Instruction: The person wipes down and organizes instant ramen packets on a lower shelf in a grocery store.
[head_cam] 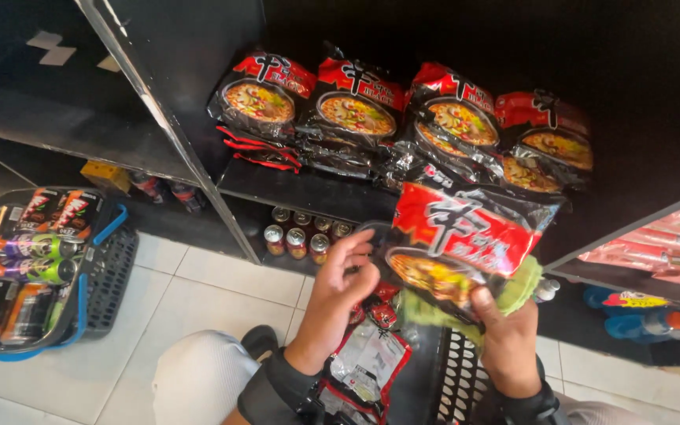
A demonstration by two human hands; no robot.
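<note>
— Shelf (308,189) ahead?
— Four noodle packs (356,110) lean there, cans (297,236) below. One basket (112,275) of drinks sits on the floor at left.
— And the held pack (458,236)?
— Red and black, glossy, above a second basket (458,378). Left hand (340,291) pinches its left edge; right hand (505,338) grips its bottom with a green cloth (521,287).

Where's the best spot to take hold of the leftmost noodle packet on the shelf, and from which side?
Take the leftmost noodle packet by its lower front edge, coming from the open front of the shelf. It leans tilted atop a stack, that edge faces outward, and a neighbouring packet crowds its right side.
</note>
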